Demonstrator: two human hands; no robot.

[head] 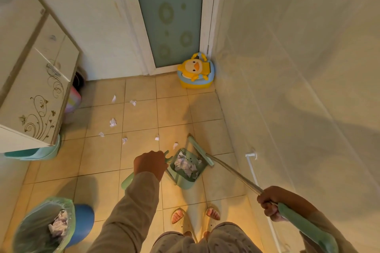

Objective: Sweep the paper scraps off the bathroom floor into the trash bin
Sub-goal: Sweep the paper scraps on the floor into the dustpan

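Note:
My left hand [149, 164] grips the mint-green handle of a dustpan [186, 178] that rests on the tiled floor and holds a heap of crumpled paper. My right hand [269, 201] grips the broom [200, 153] by its metal pole; the broom's green head lies against the dustpan's far right edge. Several white paper scraps [112, 122] lie scattered on the tiles beyond and left of the dustpan. The trash bin [26, 230], lined with a green bag and holding crumpled paper, stands at the bottom left.
A white cabinet [39, 92] with a floral pattern juts out on the left, a teal basin [41, 153] beneath it. A yellow duck potty [196, 74] sits in the far corner by the door [170, 16]. A tiled wall [298, 88] with a white rail runs along the right. My slippered feet stand below the dustpan.

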